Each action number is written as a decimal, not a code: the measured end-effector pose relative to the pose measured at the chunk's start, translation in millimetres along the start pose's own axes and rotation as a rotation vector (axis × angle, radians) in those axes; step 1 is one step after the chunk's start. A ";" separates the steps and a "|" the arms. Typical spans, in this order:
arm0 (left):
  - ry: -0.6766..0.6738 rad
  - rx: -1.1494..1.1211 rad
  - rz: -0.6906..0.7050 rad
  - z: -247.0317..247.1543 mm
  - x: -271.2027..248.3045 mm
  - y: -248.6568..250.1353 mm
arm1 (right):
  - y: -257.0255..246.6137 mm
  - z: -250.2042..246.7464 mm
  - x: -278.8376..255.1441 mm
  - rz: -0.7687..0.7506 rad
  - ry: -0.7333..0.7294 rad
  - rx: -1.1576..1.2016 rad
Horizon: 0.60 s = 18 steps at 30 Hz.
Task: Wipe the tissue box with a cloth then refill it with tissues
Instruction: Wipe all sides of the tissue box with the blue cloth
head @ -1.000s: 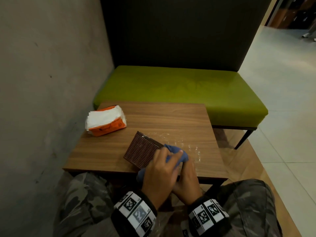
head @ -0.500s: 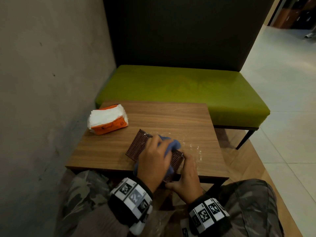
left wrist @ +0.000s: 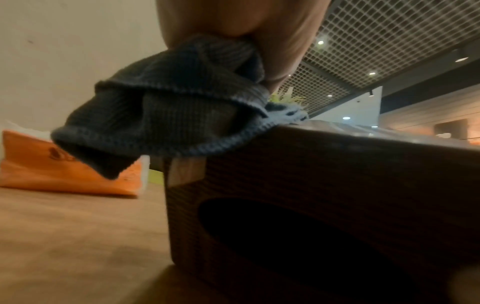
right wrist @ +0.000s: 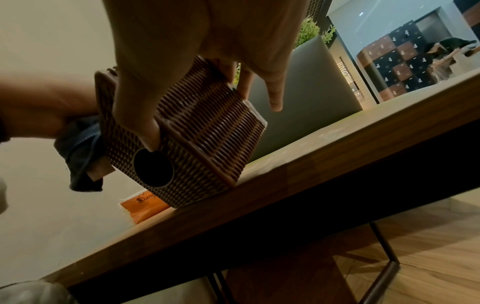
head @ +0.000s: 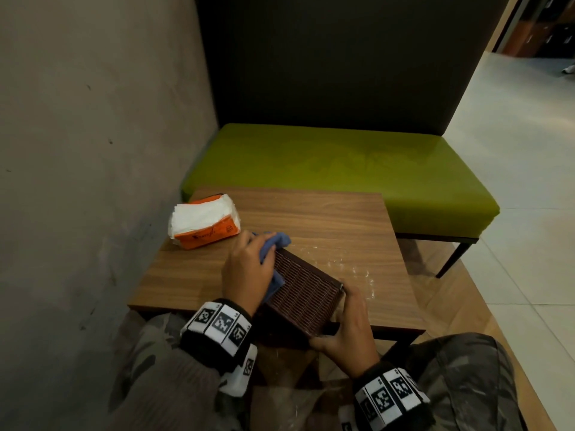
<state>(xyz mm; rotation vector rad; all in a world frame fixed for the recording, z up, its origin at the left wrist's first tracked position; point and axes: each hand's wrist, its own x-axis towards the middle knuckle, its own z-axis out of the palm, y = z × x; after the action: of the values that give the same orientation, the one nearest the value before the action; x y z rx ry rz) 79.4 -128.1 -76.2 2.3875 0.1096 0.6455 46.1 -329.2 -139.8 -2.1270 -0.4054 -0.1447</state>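
Tilting on one lower edge at the near rim of the worktop [head: 326, 219], one brown woven tissue box [head: 303, 293] is leaning toward the person, its round opening [right wrist: 153, 168] facing down and back toward them. Its long axis is running diagonally, from the far left end under the cloth to the near right corner.

One right hand [head: 348, 331] is clasping the near end of the tissue box, thumb lying along the face with the opening and fingers [right wrist: 272, 90] reaching over the woven side; the right grip is grasping the tissue box.

One left hand [head: 245, 272] is bunching one blue cloth [head: 273, 244] against the far left end of the tissue box, folds of it hanging past the corner; the left grip is clenched around the cloth.

One orange pack of white tissues [head: 203, 225] is lying to the far left of the tissue box, apart from it, near the grey wall [head: 93, 150].

Pale smears [head: 357, 269] are showing on the worktop just right of the tissue box.

One green bench seat [head: 342, 172] is standing beyond the tissue box, behind the worktop, with a dark backrest [head: 342, 57] rising over it.
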 end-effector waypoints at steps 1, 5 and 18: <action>0.020 0.008 -0.021 -0.3 4.7 -3.2 | -0.2 -0.3 0.2 0.020 -0.011 -0.006; 0.053 0.015 0.011 7.3 -6.9 10.8 | -2.1 -0.5 1.5 0.044 -0.013 -0.003; 0.101 0.008 -0.053 3.0 -16.2 -5.3 | -5.5 -7.8 5.3 0.058 -0.084 0.021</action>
<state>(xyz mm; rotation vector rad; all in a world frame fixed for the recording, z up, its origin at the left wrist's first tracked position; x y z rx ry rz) 67.1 -129.5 -88.3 2.3509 0.2185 0.7419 49.6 -331.7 -129.8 -2.1270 -0.3924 -0.0181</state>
